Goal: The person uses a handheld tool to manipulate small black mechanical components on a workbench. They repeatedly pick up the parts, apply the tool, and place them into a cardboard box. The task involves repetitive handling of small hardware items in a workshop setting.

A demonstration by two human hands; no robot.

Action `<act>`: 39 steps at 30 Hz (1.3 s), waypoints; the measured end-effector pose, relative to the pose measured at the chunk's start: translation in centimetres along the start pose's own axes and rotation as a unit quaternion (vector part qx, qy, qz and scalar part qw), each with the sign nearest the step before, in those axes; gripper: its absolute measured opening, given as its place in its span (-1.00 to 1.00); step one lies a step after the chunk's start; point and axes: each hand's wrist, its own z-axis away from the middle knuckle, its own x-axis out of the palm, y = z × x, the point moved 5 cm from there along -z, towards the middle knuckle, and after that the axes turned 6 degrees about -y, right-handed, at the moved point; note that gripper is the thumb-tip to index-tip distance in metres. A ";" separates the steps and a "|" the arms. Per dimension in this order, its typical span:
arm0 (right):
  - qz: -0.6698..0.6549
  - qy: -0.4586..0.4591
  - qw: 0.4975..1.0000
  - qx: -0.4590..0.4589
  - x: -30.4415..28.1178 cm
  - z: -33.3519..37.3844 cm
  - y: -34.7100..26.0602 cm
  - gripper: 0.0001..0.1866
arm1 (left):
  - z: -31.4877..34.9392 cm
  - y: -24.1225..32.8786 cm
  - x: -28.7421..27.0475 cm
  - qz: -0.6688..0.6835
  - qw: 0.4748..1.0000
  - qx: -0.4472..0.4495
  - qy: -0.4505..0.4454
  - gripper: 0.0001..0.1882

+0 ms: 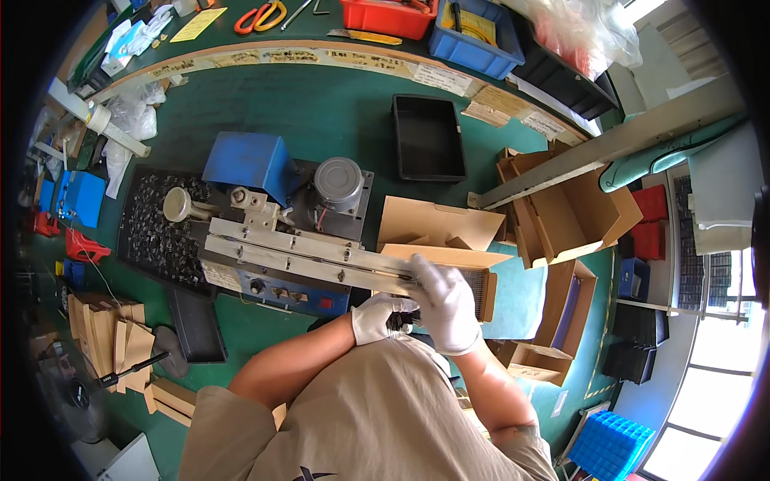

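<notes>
My left hand (374, 319), in a white glove, is close to my body below the end of a long metal rail (305, 258). Its fingers are bent in beside small dark pieces (400, 320), whose kind I cannot make out. My right hand (449, 311), also gloved, is at the rail's right end, fingers pointing up and smeared by motion. Whether it grips anything is hidden. The rail belongs to a bench machine with a blue cover (250, 167), a round grey motor (338, 183) and a control panel (281, 293). An open cardboard box (486, 295) stands just right of my right hand.
A black tray of small dark parts (148, 232) lies left of the machine; a black bin (429, 138) stands behind it. Open cartons (573, 212) crowd the right, beneath a slanted beam (609, 148). Red (389, 18) and blue (476, 40) bins line the back shelf. A fan (80, 393) is lower left.
</notes>
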 end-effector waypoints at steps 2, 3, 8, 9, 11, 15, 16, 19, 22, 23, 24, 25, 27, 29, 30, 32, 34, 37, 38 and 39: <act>-0.018 0.088 0.995 0.045 -1.2 0.5 0.9 -0.46 | 0.1 0.3 0.3 0.036 0.999 0.002 -0.006 -0.79; -0.065 0.092 0.989 0.092 -1.6 1.2 1.8 -0.51 | 0.1 0.2 0.1 0.054 0.998 0.002 -0.007 -0.79; -0.095 -0.095 0.976 0.169 0.6 5.2 3.9 -0.43 | -0.7 -0.8 -0.8 0.114 0.993 -0.022 0.016 -0.78; -0.077 -0.122 0.975 0.169 1.2 5.7 3.8 -0.35 | -0.8 -0.9 -0.8 0.116 0.993 -0.019 0.029 -0.79; -0.085 -0.138 0.967 0.195 2.8 6.3 3.6 -0.36 | -0.6 -0.1 0.8 0.119 0.991 -0.017 0.054 -0.81; -0.031 -0.085 0.983 0.161 3.2 6.4 2.9 -0.45 | -0.5 -0.8 -0.3 0.093 0.992 -0.046 0.077 -0.83; -0.023 -0.075 0.985 0.152 3.1 6.5 2.7 -0.49 | -0.5 -0.6 0.1 0.090 0.991 -0.051 0.084 -0.83; -0.015 -0.064 0.984 0.168 3.0 6.8 2.7 -0.58 | -0.3 -0.3 0.6 0.081 0.991 -0.053 0.095 -0.82; -0.010 -0.038 0.984 0.176 3.0 7.1 3.1 -0.66 | -0.3 -0.6 0.4 0.079 0.991 -0.059 0.093 -0.80; -0.008 -0.024 0.985 0.173 3.0 7.2 3.3 -0.68 | -0.3 -0.6 0.3 0.081 0.991 -0.062 0.092 -0.79; -0.037 -0.019 0.981 0.188 3.2 7.3 3.7 -0.71 | -0.2 -0.5 0.3 0.076 0.992 -0.051 0.085 -0.78; -0.065 -0.012 0.977 0.203 3.4 7.4 4.0 -0.75 | -0.1 -0.2 0.6 0.070 0.994 -0.042 0.077 -0.77; -0.109 0.005 0.963 0.246 3.3 7.6 4.5 -0.79 | 0.0 0.1 1.0 0.077 0.993 -0.040 0.084 -0.76; -0.140 0.026 0.944 0.298 2.7 7.7 4.8 -0.82 | 0.2 0.1 1.1 0.101 0.987 -0.055 0.117 -0.74; -0.204 0.007 0.908 0.366 3.4 8.3 5.7 -0.84 | 0.0 -0.1 0.8 0.102 0.988 -0.048 0.105 -0.74; -0.340 0.034 0.862 0.375 3.8 8.6 6.1 -0.84 | -0.4 -0.5 0.1 0.103 0.991 -0.035 0.082 -0.72; -0.396 0.042 0.861 0.318 3.8 8.3 6.5 -0.83 | -0.5 -0.6 -0.2 0.105 0.990 -0.030 0.088 -0.73; -0.382 0.022 0.891 0.244 2.9 7.5 5.9 -0.83 | -0.4 -0.1 0.4 0.104 0.988 -0.028 0.106 -0.74; -0.362 0.018 0.900 0.242 2.9 7.3 5.9 -0.81 | -0.3 -0.1 0.6 0.104 0.988 -0.028 0.113 -0.75; -0.342 0.014 0.909 0.239 2.7 7.2 6.0 -0.80 | -0.3 -0.1 0.5 0.097 0.989 -0.025 0.108 -0.76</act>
